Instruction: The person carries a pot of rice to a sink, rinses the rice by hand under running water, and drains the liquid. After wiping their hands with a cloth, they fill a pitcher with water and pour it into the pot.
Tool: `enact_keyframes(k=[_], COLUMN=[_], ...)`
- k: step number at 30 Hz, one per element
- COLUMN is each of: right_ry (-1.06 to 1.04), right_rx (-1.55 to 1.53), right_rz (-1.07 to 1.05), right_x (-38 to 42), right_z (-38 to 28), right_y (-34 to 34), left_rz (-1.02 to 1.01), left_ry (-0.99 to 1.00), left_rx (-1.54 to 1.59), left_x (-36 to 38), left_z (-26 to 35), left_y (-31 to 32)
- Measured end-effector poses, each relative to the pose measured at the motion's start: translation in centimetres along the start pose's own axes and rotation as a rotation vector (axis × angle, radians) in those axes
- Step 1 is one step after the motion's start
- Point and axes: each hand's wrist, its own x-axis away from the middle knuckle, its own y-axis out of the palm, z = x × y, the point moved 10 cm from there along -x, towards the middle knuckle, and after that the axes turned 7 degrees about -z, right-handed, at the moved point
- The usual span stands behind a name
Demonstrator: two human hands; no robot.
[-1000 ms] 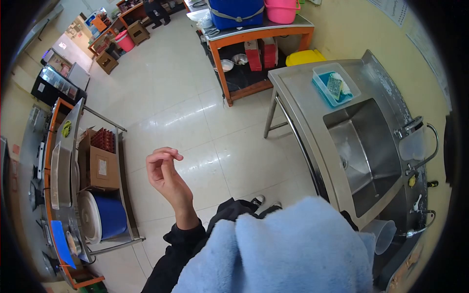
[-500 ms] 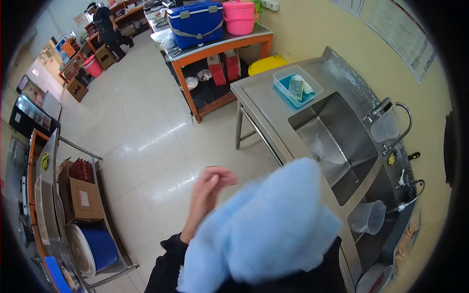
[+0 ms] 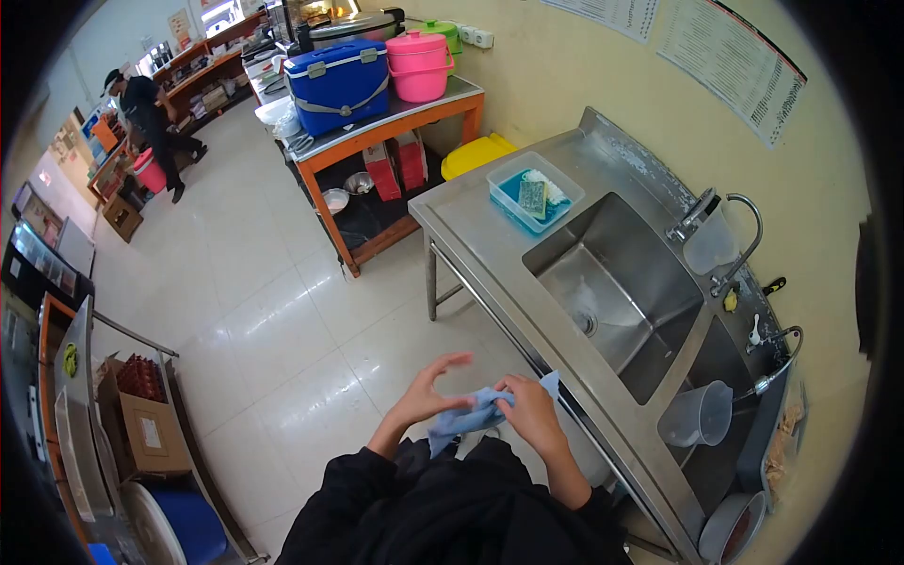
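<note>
A light blue cloth [image 3: 482,411], bunched up, hangs between my two hands in front of my body. My right hand [image 3: 529,411] is closed around its upper right part, and a corner sticks out beyond the fingers. At the cloth's left side is my left hand [image 3: 426,395], its fingers spread and curved, with the thumb near the fabric. To the right stands the steel sink counter [image 3: 490,273]. A plastic tub [image 3: 576,215] on it holds blue liquid and a sponge [image 3: 533,199].
A clear plastic container [image 3: 699,414] sits in the nearer basin. Ahead, a table [image 3: 395,122] bears a blue cooler [image 3: 339,89] and a pink bucket [image 3: 419,71]. Shelving with a cardboard box [image 3: 151,433] stands at left. Another person [image 3: 146,118] is on foot at the far left.
The cloth, spread large and close to the camera before, is now lower and bunched. My right hand has come into view gripping it. The view has shifted, and the other person has moved.
</note>
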Motion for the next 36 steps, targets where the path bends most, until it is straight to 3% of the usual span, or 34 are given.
enact_keyframes(k=[1,2,5,6,8,10,12,13,14,16,18,22,25,26,29,33,34,36], right_ry=[-0.008,-0.013,0.033,0.014,0.006,0.016,0.095,0.158,0.214,0.357,0.497,0.794,1.175,1.173,1.21,1.176,1.144,1.116], right_rx=[-0.102,-0.206,-0.578,-0.583,-0.583,-0.387,-0.314,-0.349,-0.388,-0.34,-0.066,0.129,-0.593,-0.919,-1.139,-1.156,-1.225,-1.314], right_rz=[-0.021,-0.038,0.028,0.066,0.163,0.308,0.408,0.45,0.485,0.612,0.737,1.117,1.174,0.946,0.814,0.732,0.73,0.755], right_x=[-0.1,-0.1,-0.3,-0.4,-0.3,1.2,3.5,5.2,6.7,11.4,17.4,31.9,43.3,44.2,43.0,40.8,40.9,40.8], right_z=[-0.5,-1.1,-2.5,-2.5,-0.7,1.5,4.7,6.9,9.0,13.7,16.6,27.0,44.9,49.8,54.3,55.9,55.8,55.6], right_y=[0.3,0.7,0.2,-0.1,-0.7,-2.4,-4.6,-5.9,-7.2,-10.3,-14.8,-20.1,-16.2,-14.0,-13.5,-13.6,-13.2,-13.2], left_rz=[0.08,-0.043,-0.222,-0.28,-0.049,0.096,0.18,0.128,0.059,-0.023,-0.105,-0.279,-0.38,-0.396,-0.375,-0.206,-0.373,-0.393], left_ry=[0.127,0.137,0.04,-0.157,-0.183,-0.32,-0.562,-0.619,-0.858,-1.197,-1.334,-1.281,-1.144,-1.093,-0.942,-0.713,-1.051,-1.115], left_rx=[-0.243,-0.23,0.041,0.376,0.429,0.439,0.451,0.404,0.401,0.733,0.545,0.164,-0.024,-0.084,-0.241,-0.377,-0.528,-0.479], left_x=[0.3,-0.1,-0.7,-0.5,-0.3,1.1,4.3,5.4,8.6,17.4,21.3,20.2,16.0,14.4,10.4,8.1,8.3,7.0], left_z=[2.9,3.2,-1.9,-4.4,-7.3,-12.3,-19.5,-21.4,-26.4,-39.4,-41.4,-43.0,-43.4,-43.4,-43.6,-46.7,-44.9,-44.1], left_y=[-0.6,0.7,4.3,5.8,5.0,3.8,2.8,2.9,3.2,6.1,7.6,11.5,15.9,17.5,22.8,28.2,29.4,31.8])
